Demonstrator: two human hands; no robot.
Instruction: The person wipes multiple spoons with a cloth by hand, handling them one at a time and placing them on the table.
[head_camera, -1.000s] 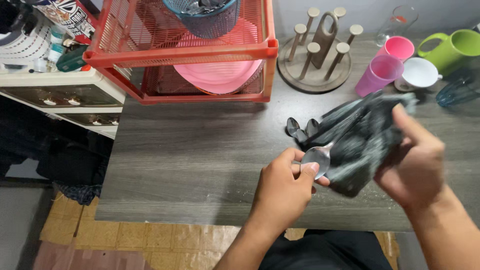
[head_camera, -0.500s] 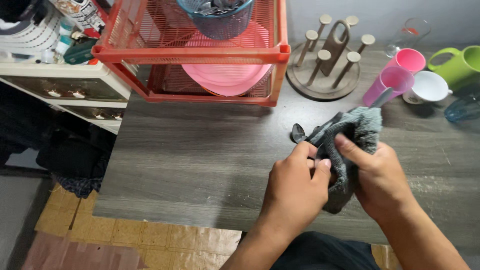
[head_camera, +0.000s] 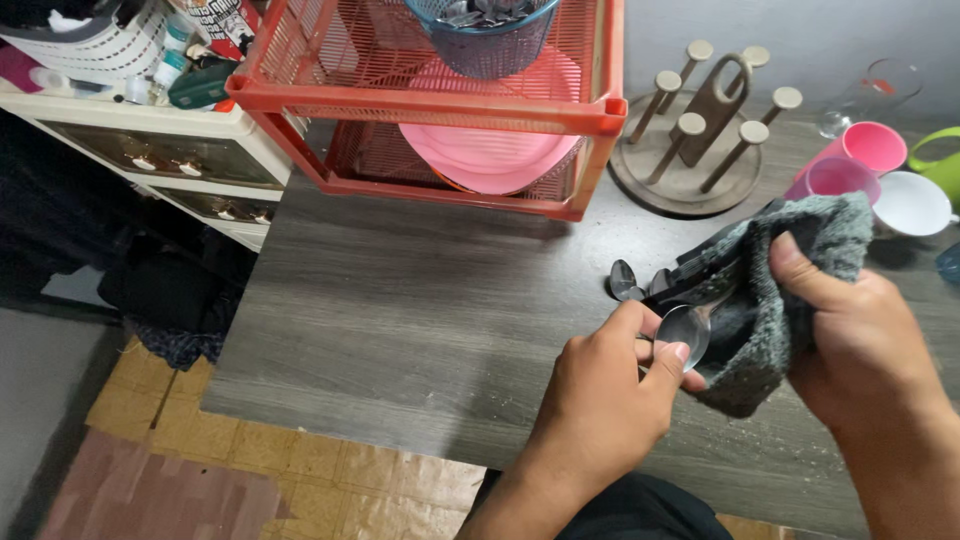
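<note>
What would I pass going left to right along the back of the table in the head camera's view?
Red rack with pink plates → wooden mug stand → purple cup → white cup.

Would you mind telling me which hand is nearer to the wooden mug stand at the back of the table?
The right hand. It grips the grey cloth just in front of the wooden mug stand, while the left hand pinches the spoon further forward and to the left.
</note>
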